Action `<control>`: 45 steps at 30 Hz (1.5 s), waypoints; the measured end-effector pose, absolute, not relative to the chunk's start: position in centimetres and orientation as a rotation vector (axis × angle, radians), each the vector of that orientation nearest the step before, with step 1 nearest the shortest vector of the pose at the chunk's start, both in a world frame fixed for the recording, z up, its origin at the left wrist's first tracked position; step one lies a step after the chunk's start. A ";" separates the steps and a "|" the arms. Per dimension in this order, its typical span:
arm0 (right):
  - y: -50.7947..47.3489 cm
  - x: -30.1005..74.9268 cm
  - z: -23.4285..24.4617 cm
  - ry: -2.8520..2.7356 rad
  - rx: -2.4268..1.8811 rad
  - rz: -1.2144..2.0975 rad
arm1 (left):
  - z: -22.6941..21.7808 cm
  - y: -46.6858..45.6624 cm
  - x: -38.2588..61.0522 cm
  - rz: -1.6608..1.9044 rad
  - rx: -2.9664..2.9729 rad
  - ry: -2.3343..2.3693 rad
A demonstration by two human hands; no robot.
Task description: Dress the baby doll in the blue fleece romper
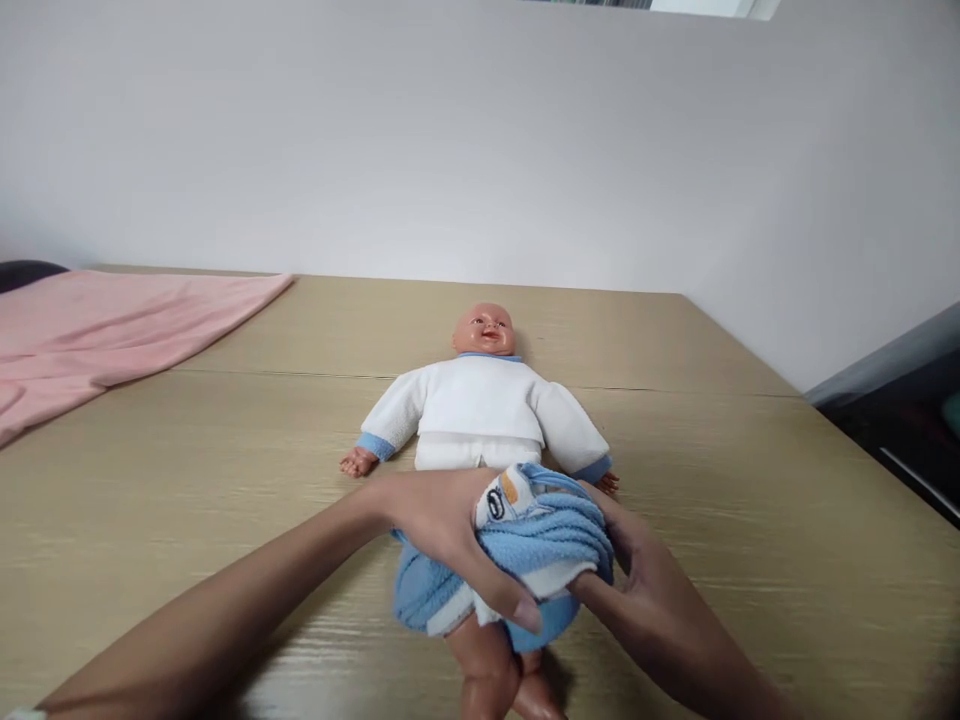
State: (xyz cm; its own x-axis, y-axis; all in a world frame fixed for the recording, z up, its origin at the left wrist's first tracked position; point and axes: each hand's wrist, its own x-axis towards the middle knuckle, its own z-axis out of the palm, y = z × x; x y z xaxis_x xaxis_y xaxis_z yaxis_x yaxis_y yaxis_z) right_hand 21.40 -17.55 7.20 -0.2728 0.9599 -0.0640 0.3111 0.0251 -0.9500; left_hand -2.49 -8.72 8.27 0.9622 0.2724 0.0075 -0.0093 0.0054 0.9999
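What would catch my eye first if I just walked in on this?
A plastic baby doll in a white top with blue cuffs lies face up in the middle of the pale wooden table. The left hand and right hand clutch a bunched blue and white fleece garment over its hips. A pink cloth lies spread far left.

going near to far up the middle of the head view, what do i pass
doll's bare legs → bunched blue clothing → white top → doll's head → bare table → white wall
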 end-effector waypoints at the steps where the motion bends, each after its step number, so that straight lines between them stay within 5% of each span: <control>1: -17.9 21.6 7.2 -1.702 -1.371 1.152 | 8.5 -9.0 -2.3 0.232 1.569 0.237; 6: -19.8 22.1 7.4 -1.834 -1.631 0.856 | 8.8 -10.2 -2.4 0.174 1.687 0.402; 31: -23.9 21.8 8.1 -1.910 -1.616 1.187 | 8.7 -14.5 -0.6 0.022 2.261 0.954; 39: -26.6 22.4 5.1 -2.084 -1.756 0.446 | 8.3 -15.3 -0.4 -0.120 2.393 0.984; 45: -26.2 22.5 5.4 -1.956 -1.778 0.969 | 7.8 -15.2 -0.6 -0.151 2.364 0.958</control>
